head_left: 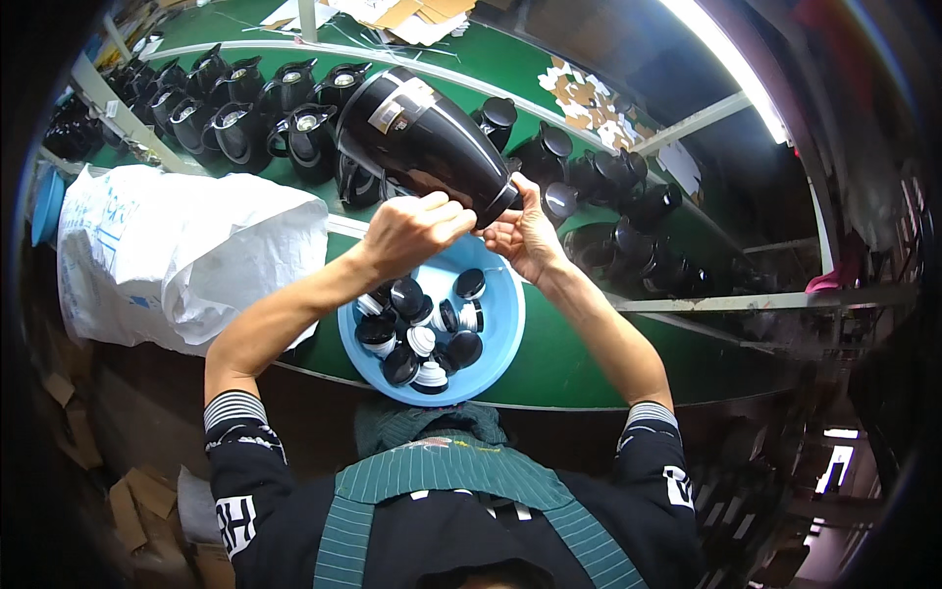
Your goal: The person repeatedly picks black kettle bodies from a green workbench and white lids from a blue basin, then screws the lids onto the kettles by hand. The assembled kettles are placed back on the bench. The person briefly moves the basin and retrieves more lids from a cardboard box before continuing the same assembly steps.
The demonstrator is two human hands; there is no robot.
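Black glossy flask point(432, 142), narrow end pinched by the right hand point(530, 236), left hand point(417, 231) curled against its lower side, exact hold hidden; open room on bare green tabletop point(584, 358) rightward, short of its curved front edge. Flask body: slanting up and leftward beyond both hands. Below: round blue plastic basin point(505, 339), black-and-white ribbed stoppers point(421, 341) inside; left, crumpled white sack point(147, 255); beyond, rows of black jugs point(242, 137).

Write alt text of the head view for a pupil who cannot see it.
A person's right hand grips the narrow end of a tilted black flask, the left hand curled close against it. Nearer sits a blue basin of black and white stoppers, a white sack to its left; dark jugs line the green table beyond.
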